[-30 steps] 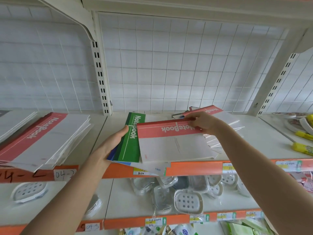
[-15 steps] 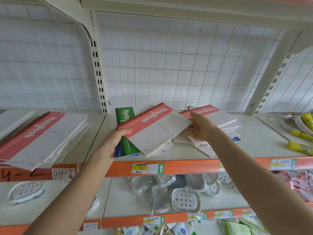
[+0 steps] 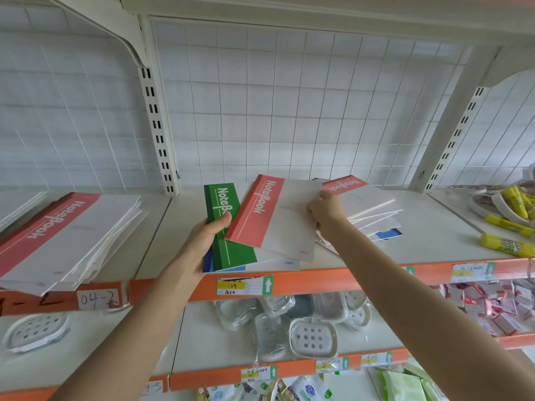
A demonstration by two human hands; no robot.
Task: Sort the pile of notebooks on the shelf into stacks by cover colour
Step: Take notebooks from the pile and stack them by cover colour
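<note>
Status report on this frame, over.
Left hand grips green-banded paper notebook. Right hand pinches red-banded white notebook, overlapping the green. Unsorted notebook pile behind right hand.

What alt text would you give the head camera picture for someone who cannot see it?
Two bare hands work at a white shop shelf: the right hand holds a red notebook by its edge, partly over a green notebook that the left hand grips. A stack of red notebooks lies to the left, an unsorted pile to the right.
</note>
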